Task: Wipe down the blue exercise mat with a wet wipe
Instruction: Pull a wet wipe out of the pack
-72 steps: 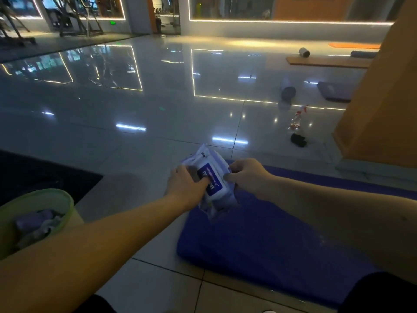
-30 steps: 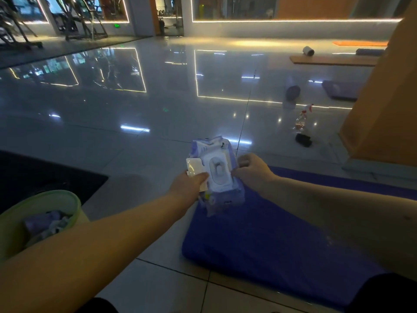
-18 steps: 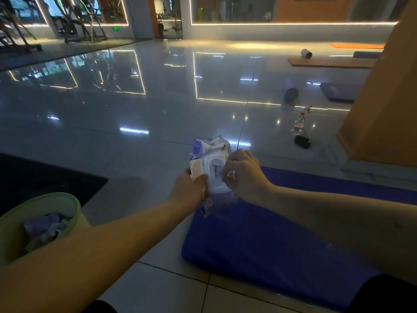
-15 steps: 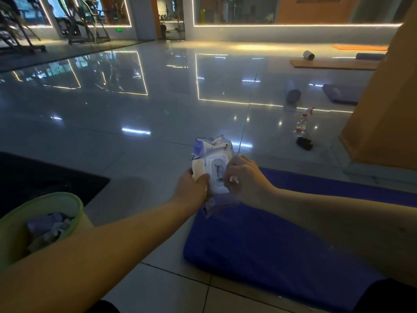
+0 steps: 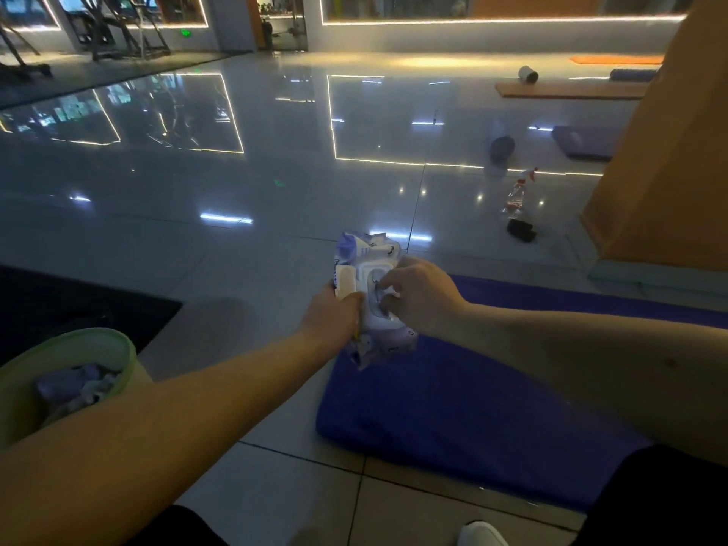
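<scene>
Change: right hand (image 5: pixel 421 297) shifted from the side of the wet wipe pack (image 5: pixel 370 250) onto its opening, fingers pinching there
Left hand (image 5: pixel 335 313): grasps left edge
Axis: lengthwise, pointing away, above blue mat (image 5: pixel 453 407) corner

A gym is shown: exercise machines (image 5: pixel 118 37) are ranged along the far left wall, and a wide, glossy tiled floor (image 5: pixel 275 199) is lit by light strips (image 5: pixel 472 21). Mats are laid out across it — a blue exercise mat (image 5: pixel 453 419) close by, an orange mat (image 5: pixel 614 59) and a purple mat (image 5: pixel 583 141) farther off, with a dark roll (image 5: pixel 501 148) near them.
</scene>
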Action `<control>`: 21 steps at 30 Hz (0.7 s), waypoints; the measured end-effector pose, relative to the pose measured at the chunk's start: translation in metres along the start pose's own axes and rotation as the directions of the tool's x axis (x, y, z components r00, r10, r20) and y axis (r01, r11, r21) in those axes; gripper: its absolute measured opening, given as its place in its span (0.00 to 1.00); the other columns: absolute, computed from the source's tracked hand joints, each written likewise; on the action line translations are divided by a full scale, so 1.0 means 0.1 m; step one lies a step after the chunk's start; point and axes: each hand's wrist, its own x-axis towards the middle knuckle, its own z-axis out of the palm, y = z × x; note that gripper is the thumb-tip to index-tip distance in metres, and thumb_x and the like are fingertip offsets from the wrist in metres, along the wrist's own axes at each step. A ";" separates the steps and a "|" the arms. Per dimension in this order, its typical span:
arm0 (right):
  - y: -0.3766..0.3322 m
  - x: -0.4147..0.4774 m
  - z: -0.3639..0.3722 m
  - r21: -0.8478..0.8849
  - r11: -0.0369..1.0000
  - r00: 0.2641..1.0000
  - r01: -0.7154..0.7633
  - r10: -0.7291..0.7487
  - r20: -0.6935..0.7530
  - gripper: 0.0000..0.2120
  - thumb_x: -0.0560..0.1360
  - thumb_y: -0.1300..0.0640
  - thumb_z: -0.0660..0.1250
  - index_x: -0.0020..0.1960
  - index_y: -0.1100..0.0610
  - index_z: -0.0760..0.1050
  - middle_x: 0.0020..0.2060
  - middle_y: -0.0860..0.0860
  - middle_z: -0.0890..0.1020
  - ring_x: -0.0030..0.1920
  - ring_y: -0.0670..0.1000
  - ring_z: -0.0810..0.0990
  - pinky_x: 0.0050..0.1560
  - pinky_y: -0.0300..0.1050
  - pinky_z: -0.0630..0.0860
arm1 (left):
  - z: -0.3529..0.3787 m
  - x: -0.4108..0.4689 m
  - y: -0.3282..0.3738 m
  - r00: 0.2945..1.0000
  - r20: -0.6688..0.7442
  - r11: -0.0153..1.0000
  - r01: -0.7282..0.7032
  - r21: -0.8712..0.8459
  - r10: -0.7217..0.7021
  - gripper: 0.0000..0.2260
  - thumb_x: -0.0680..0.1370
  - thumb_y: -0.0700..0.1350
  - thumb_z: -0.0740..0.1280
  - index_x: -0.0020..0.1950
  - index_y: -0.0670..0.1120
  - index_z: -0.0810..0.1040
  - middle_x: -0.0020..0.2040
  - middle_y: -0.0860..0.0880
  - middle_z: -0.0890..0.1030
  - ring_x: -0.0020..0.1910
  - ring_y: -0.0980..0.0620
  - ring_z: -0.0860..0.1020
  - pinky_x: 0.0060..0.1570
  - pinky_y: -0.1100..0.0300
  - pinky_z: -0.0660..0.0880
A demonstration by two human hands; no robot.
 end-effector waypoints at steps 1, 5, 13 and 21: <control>-0.01 0.00 0.00 -0.032 0.999 1.000 0.020 -0.020 0.016 0.05 0.76 0.54 0.71 0.49 0.50 0.85 0.46 0.48 0.75 0.45 0.52 0.77 0.43 0.45 0.70 | 0.00 -0.01 0.00 1.000 0.006 1.000 0.003 0.003 -0.003 0.05 0.83 0.44 0.63 0.57 0.53 0.70 0.47 0.52 0.77 0.42 0.61 0.74 0.38 0.66 0.70; -0.02 -0.02 0.00 -0.073 0.997 0.999 0.004 -0.001 0.049 0.07 0.75 0.57 0.68 0.38 0.53 0.80 0.41 0.49 0.78 0.41 0.53 0.78 0.40 0.48 0.76 | 0.03 -0.05 0.02 0.999 0.042 1.000 -0.009 0.018 0.008 0.06 0.83 0.43 0.63 0.58 0.52 0.72 0.47 0.54 0.77 0.43 0.62 0.74 0.36 0.67 0.69; 0.01 -0.02 -0.03 -0.100 0.994 0.996 0.053 -0.046 0.074 0.07 0.78 0.55 0.68 0.42 0.53 0.82 0.41 0.48 0.76 0.40 0.51 0.74 0.39 0.42 0.65 | 0.03 -0.09 0.03 0.997 0.070 0.999 -0.018 -0.041 0.020 0.06 0.84 0.44 0.61 0.59 0.53 0.71 0.50 0.53 0.78 0.47 0.60 0.76 0.40 0.67 0.71; -0.05 -0.06 -0.01 -0.146 0.989 0.990 0.024 -0.003 0.141 0.09 0.73 0.57 0.68 0.36 0.49 0.71 0.38 0.47 0.76 0.39 0.52 0.75 0.37 0.44 0.63 | 0.12 -0.13 0.05 0.997 0.076 1.000 -0.029 0.000 0.029 0.07 0.83 0.43 0.62 0.50 0.57 0.72 0.45 0.56 0.77 0.43 0.60 0.76 0.36 0.67 0.71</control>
